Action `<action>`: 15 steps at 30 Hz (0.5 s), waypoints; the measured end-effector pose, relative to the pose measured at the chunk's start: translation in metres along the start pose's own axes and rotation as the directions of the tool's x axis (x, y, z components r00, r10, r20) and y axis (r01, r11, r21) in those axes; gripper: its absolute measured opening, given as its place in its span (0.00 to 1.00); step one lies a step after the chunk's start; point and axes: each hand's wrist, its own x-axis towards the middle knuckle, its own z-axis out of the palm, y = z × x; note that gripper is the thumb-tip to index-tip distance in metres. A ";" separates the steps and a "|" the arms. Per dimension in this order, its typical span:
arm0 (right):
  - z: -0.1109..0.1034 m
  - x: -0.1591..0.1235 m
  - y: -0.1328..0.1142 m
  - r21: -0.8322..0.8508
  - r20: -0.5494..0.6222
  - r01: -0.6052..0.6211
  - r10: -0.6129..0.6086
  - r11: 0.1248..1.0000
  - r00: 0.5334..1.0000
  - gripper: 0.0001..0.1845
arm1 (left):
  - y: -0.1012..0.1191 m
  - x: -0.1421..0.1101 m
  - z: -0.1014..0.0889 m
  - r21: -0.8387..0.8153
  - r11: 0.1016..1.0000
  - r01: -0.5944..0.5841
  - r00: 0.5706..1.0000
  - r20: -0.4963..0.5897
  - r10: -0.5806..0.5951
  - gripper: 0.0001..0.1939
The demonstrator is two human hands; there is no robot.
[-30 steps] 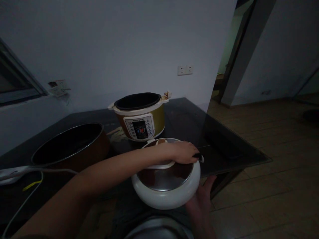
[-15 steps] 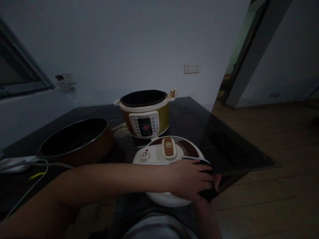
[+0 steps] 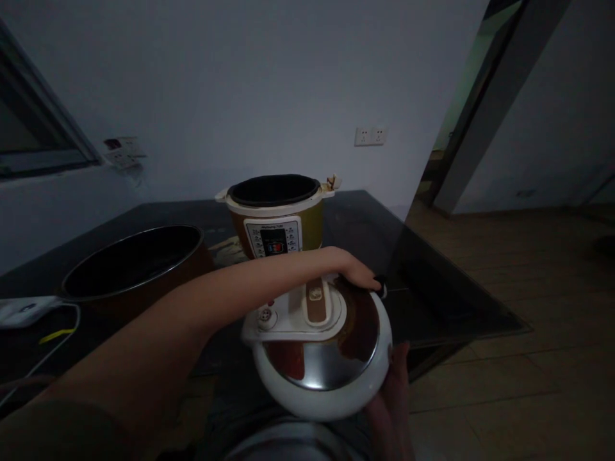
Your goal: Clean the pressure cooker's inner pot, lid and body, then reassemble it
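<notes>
I hold a round pressure-cooker lid (image 3: 321,349) tilted toward me, white-rimmed with a shiny metal and brown top and a white handle plate. My left hand (image 3: 353,272) reaches across and grips the lid's far edge beside a black knob (image 3: 381,283), fingers curled. My right hand (image 3: 394,378) supports the lid from beneath at its right side; only part of the palm and fingers show. Behind stands the open gold-and-white cooker base (image 3: 275,214) with its control panel facing me.
A dark inner pot (image 3: 132,266) sits on the black glass table (image 3: 432,282) at the left. A white power strip (image 3: 24,310) with cords lies at the far left. Wooden floor and a doorway lie to the right.
The lid tipped flat with its top up, then tilted toward me again. My left hand slid from the near right edge to the lid's far edge.
</notes>
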 end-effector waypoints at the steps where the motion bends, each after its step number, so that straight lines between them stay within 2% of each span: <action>1: 0.001 -0.001 -0.001 -0.004 0.013 -0.004 0.004 1.000 1.000 0.23 | -0.012 -0.001 -0.001 -0.023 1.000 0.014 1.000 0.007 -0.014 0.22; 5: 0.007 -0.003 -0.006 -0.015 0.043 -0.026 0.026 1.000 0.999 0.25 | -0.058 -0.023 0.000 -0.102 0.991 0.080 0.997 -0.003 -0.081 0.27; 8: 0.006 -0.001 -0.009 -0.002 0.012 -0.054 0.054 0.999 0.998 0.24 | -0.080 -0.048 0.007 -0.119 0.984 0.133 0.987 -0.079 -0.143 0.28; 11: -0.001 0.005 -0.010 -0.014 -0.018 -0.047 0.047 0.999 0.999 0.24 | -0.087 -0.073 0.018 -0.110 0.979 0.169 0.970 -0.157 -0.185 0.26; 15: -0.005 0.009 -0.011 -0.044 -0.037 -0.043 0.041 0.998 0.998 0.24 | -0.082 -0.091 0.030 -0.092 0.980 0.174 0.951 -0.244 -0.191 0.22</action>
